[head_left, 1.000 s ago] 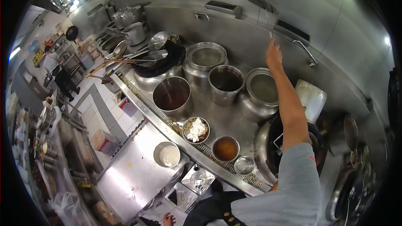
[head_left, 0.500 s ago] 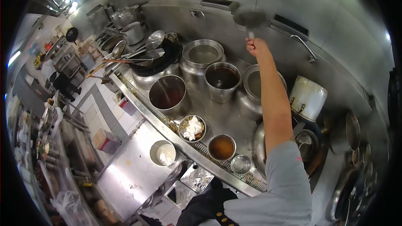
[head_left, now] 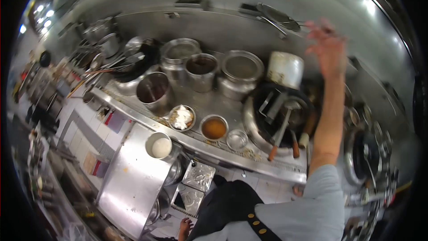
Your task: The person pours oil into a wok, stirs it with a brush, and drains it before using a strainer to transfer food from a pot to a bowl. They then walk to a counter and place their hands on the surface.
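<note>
My right hand (head_left: 327, 42) reaches far out to the upper right, blurred, its fingers spread. Just left of it a round, flat strainer (head_left: 278, 16) rests by the wall, behind the tap spout (head_left: 274, 27). A thin rod runs from the strainer towards my fingertips; I cannot make out any contact. Low by my apron, my left hand (head_left: 185, 226) hangs with its fingers loosely apart, holding nothing visible. Below my right arm a wok (head_left: 258, 125) holds a ladle (head_left: 281, 129) and other wooden-handled utensils.
Tall pots (head_left: 154, 93) line the stove counter. At its front edge are a bowl with white food (head_left: 182, 117), a bowl of brown liquid (head_left: 214, 128) and a small clear bowl (head_left: 237, 140). A white container (head_left: 158, 145) stands on the steel table (head_left: 129, 174). A dented pot (head_left: 285, 70) leans behind the wok.
My view has turned to the right. My right hand held a dark, round-headed utensil near the wall; now its fingers are spread, and a strainer rests by the tap. My left hand has come into view.
</note>
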The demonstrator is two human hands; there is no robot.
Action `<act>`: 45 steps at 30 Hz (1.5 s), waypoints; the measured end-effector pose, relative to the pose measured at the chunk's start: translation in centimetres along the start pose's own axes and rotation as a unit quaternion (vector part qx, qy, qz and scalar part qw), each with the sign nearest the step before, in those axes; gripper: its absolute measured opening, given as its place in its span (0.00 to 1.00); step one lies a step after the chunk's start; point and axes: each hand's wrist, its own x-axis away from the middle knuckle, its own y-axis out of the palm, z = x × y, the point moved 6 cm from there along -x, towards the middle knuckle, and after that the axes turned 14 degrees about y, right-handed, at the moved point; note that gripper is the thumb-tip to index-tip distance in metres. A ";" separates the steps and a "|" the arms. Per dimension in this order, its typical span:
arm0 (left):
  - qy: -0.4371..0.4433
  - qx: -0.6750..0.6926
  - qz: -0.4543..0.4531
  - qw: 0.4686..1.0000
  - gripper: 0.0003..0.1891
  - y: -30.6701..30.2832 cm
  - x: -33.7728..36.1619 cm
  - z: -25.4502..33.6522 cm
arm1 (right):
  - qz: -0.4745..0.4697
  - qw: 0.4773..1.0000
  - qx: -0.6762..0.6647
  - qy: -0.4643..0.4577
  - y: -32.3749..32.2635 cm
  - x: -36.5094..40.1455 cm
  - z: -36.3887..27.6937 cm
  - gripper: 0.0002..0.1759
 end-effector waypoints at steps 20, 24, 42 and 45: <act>0.113 -0.169 -0.510 0.836 0.19 16.8 -11.0 10.3 | 0.653 0.460 0.442 0.408 -23.3 79.7 -23.0 0.29; 0.303 -0.407 -0.482 0.714 0.15 21.8 -5.8 12.1 | 0.591 0.488 0.296 0.570 -27.2 94.7 -12.8 0.33; 0.148 -0.534 -0.384 0.738 0.18 38.5 19.2 10.6 | 0.480 0.519 0.057 0.705 -40.2 110.1 11.4 0.35; 0.169 -0.560 -0.405 0.703 0.19 40.6 19.6 10.8 | 0.468 0.533 0.023 0.704 -40.6 110.9 12.6 0.34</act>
